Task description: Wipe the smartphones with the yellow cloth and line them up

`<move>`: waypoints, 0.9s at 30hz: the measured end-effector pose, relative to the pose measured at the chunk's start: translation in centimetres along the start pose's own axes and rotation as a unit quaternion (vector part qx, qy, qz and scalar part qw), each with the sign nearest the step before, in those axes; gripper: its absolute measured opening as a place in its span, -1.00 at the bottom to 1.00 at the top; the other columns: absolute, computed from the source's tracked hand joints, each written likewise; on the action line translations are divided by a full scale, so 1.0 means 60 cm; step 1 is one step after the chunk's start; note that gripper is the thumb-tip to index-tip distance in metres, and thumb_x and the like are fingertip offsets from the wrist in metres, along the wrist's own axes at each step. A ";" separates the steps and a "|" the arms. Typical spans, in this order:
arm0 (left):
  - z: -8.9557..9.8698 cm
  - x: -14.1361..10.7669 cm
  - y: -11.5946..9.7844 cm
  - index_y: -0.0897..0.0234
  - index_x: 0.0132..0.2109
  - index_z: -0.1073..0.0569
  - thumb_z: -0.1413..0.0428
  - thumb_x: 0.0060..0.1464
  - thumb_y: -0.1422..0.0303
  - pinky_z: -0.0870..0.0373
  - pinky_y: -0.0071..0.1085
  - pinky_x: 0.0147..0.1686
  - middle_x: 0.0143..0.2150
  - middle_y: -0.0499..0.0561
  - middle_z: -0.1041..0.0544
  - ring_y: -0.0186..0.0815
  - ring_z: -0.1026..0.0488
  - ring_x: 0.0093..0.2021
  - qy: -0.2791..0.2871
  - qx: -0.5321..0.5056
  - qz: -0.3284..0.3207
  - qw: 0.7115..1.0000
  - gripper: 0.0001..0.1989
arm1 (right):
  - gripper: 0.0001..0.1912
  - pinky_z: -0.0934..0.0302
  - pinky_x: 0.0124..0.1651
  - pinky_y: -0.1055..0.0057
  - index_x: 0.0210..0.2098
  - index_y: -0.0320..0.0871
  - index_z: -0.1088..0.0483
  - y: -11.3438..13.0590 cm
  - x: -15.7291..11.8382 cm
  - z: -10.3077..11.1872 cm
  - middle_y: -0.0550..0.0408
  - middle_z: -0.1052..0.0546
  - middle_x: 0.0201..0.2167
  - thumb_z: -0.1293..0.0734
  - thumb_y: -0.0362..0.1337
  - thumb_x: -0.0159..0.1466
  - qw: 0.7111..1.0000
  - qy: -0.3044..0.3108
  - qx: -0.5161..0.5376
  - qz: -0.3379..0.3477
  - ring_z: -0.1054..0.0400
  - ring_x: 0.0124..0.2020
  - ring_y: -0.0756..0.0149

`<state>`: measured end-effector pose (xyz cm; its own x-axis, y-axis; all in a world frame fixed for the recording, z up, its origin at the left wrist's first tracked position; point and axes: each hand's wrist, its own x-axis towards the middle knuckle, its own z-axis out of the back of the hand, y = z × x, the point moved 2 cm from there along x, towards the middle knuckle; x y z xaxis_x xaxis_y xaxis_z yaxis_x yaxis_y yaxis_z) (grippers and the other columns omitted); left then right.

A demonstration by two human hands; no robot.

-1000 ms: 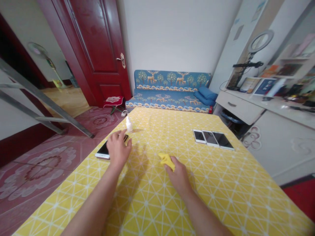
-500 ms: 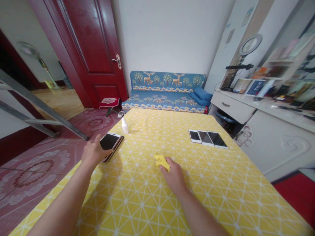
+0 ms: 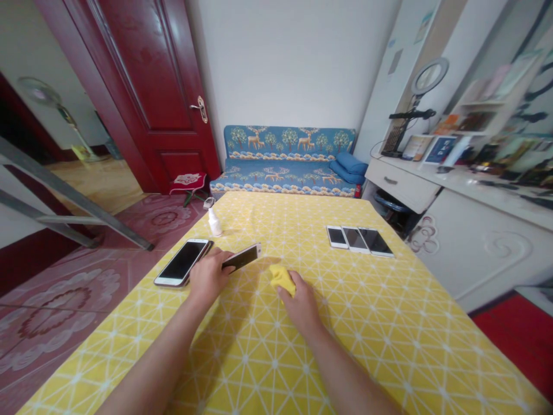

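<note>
Here smartphone (image 3: 242, 257) in left grip (image 3: 209, 276), yellow cloth (image 3: 281, 279) in right grip (image 3: 302, 302)

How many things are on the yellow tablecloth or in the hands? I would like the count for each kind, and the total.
Phones: 5 (row of three phones, lone phone, held phone in left hand)
Bottle: 1
Cloth: 1
Total: 7
A dark edge beside the lone phone is unclear and not counted.
</note>
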<state>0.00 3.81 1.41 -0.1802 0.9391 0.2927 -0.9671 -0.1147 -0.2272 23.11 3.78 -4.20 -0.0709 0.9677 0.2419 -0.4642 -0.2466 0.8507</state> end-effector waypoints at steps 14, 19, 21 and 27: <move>-0.104 -0.040 -0.178 0.28 -0.06 -0.42 -0.24 -0.06 0.32 -0.45 -0.36 -0.34 -0.21 0.08 -0.57 -0.27 -0.52 -0.33 0.185 -0.785 0.215 0.550 -0.61 | -0.54 -0.28 -0.26 0.36 0.06 -0.18 -0.27 -0.021 0.010 0.028 -0.02 -0.52 -0.20 -0.22 -0.10 0.22 0.973 -0.183 0.141 -0.030 -0.41 -0.24 0.22; -0.116 -0.056 -0.182 0.29 -0.04 -0.44 -0.15 0.07 0.31 -0.47 -0.35 -0.28 -0.16 0.09 -0.57 -0.26 -0.53 -0.28 0.198 -0.820 0.253 0.473 -0.70 | -0.59 -0.27 -0.21 0.32 0.03 -0.18 -0.29 -0.022 0.012 0.040 -0.03 -0.51 -0.20 -0.20 -0.12 0.25 0.968 -0.214 0.130 -0.029 -0.39 -0.20 0.19; -0.120 -0.057 -0.187 0.34 -0.05 -0.45 -0.10 0.12 0.29 -0.46 -0.33 -0.22 -0.16 0.11 -0.58 -0.24 -0.53 -0.24 0.208 -0.836 0.273 0.428 -0.72 | -0.61 -0.27 -0.14 0.27 0.02 -0.17 -0.30 -0.018 0.012 0.046 -0.04 -0.49 -0.18 -0.21 -0.15 0.25 0.969 -0.217 0.118 -0.016 -0.37 -0.16 0.17; -0.115 -0.058 -0.209 0.41 -0.08 -0.47 0.09 0.24 0.21 -0.43 -0.34 -0.11 -0.21 0.11 -0.59 -0.26 -0.53 -0.21 0.262 -0.869 0.267 0.324 -0.62 | -0.64 -0.17 0.06 0.19 0.06 -0.12 -0.33 0.006 0.004 0.053 -0.05 -0.37 -0.05 -0.20 -0.20 0.30 0.979 -0.168 0.007 0.114 -0.27 0.00 0.17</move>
<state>13.97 4.19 -3.16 0.2580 0.9138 -0.3139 0.8205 -0.3787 -0.4281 25.75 3.76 -2.34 0.1246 0.8163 0.5640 -0.4583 -0.4569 0.7624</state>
